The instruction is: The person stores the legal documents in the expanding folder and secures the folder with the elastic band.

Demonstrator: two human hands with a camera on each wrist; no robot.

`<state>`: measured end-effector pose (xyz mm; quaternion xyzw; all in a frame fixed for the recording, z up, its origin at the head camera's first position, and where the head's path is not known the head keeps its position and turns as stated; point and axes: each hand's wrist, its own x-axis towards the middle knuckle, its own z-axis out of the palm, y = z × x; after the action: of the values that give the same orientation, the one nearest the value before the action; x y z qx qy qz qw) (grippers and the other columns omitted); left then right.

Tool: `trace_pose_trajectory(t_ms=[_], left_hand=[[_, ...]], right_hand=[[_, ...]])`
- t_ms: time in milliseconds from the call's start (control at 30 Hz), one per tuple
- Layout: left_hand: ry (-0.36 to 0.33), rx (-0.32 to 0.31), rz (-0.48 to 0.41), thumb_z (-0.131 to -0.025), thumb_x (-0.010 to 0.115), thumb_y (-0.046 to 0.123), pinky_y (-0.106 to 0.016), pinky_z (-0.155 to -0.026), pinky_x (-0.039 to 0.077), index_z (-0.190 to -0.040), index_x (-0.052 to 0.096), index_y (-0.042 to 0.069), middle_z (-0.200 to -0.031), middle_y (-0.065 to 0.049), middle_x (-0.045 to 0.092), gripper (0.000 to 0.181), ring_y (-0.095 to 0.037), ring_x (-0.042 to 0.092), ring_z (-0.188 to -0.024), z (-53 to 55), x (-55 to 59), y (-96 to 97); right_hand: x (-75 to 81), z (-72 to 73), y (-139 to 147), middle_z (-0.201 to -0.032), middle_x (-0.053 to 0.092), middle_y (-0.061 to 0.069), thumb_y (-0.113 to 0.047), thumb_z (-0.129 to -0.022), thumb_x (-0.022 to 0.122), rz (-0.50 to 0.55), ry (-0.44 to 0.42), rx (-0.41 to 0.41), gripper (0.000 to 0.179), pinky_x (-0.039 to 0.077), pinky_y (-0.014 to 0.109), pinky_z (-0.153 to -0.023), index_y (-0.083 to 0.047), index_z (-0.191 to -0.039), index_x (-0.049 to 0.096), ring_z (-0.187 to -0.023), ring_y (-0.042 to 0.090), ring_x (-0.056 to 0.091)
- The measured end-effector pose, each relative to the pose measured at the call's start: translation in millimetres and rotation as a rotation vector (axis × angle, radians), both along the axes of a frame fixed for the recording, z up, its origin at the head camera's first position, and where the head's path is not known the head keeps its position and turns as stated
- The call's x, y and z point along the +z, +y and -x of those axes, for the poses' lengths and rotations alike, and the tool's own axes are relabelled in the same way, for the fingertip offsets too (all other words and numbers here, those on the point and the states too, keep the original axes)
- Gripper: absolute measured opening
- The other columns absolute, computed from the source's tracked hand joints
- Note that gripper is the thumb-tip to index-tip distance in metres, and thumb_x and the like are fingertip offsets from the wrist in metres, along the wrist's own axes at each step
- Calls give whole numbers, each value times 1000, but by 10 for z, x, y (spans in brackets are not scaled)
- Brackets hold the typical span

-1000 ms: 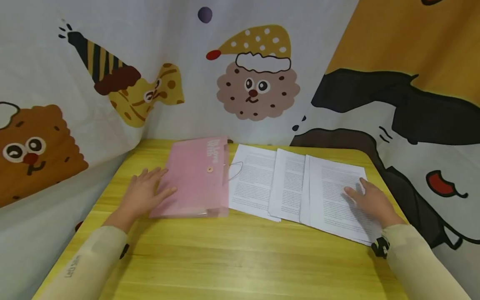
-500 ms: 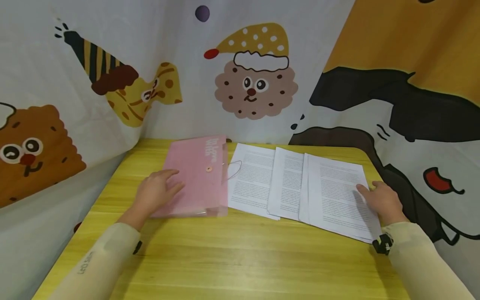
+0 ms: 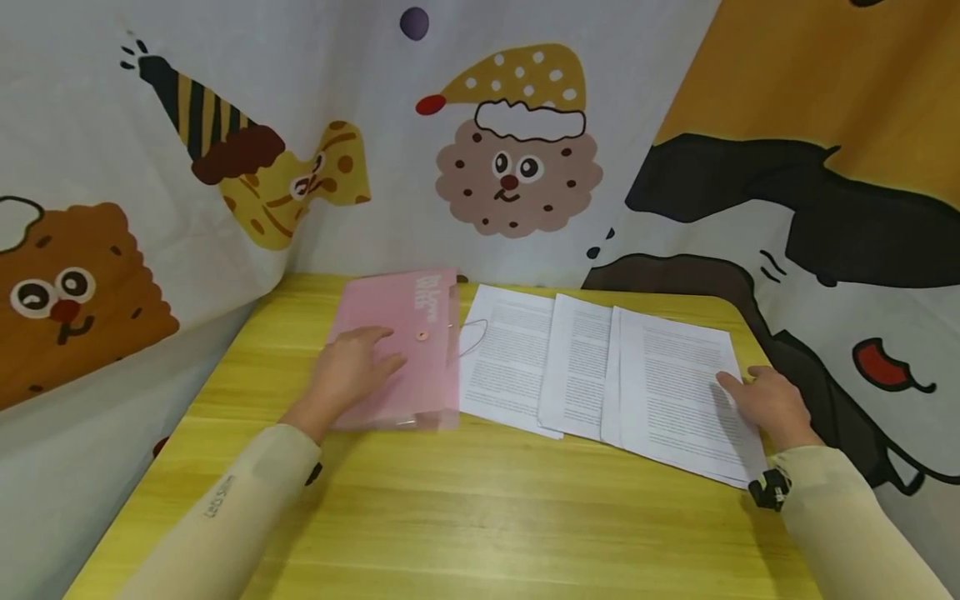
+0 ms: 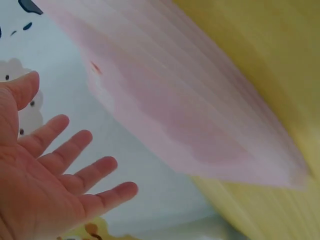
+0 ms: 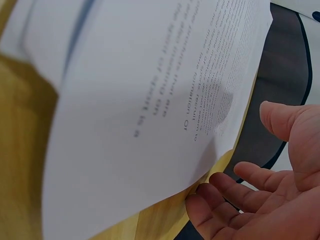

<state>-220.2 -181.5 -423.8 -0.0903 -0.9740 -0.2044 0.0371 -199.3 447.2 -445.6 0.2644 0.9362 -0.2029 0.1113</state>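
Observation:
A pink translucent document folder [image 3: 390, 308] with a button and a loop of string lies on the table's left half. Over it hovers my left hand [image 3: 348, 371], fingers spread and holding nothing; in the left wrist view the palm [image 4: 35, 195] shows apart from the folder [image 4: 165, 100]. To the right, several printed sheets [image 3: 675, 392] lie fanned in overlapping stacks. At the right edge of the rightmost stack is my right hand [image 3: 772, 404], its thumb over the paper. The right wrist view shows its relaxed fingers [image 5: 245, 192] beside the sheet's edge [image 5: 125, 165], gripping nothing.
The yellow wood-grain table [image 3: 465, 517] carries the folder and papers. A cartoon-printed cloth [image 3: 517, 167] hangs behind it and drapes down both sides. The string loop [image 3: 474, 336] reaches from the folder over the leftmost sheet.
My left hand has moved right, from the folder's left edge to over its middle. My right hand has drawn back slightly to the right, toward the edge of the papers. Folder and sheets stay put.

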Motion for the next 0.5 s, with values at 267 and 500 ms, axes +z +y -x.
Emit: trace_pose_trajectory(t_ms=[267, 500], left_hand=[[-82, 20, 63, -98, 70, 55, -70, -116, 42, -150, 61, 14, -156, -14, 59, 66, -41, 54, -144, 137, 2, 497], [-127, 27, 153, -97, 70, 61, -77, -111, 40, -158, 53, 17, -163, -14, 51, 77, -44, 49, -143, 279, -62, 760]], right_hand=[[-12, -14, 20, -162, 24, 46, -60, -106, 48, -6, -5, 11, 98, 38, 74, -114, 14, -163, 16, -136, 61, 39], [-36, -32, 25, -162, 25, 45, -60, -107, 47, -6, -11, 25, 99, 37, 74, -115, 14, -163, 16, -137, 61, 38]])
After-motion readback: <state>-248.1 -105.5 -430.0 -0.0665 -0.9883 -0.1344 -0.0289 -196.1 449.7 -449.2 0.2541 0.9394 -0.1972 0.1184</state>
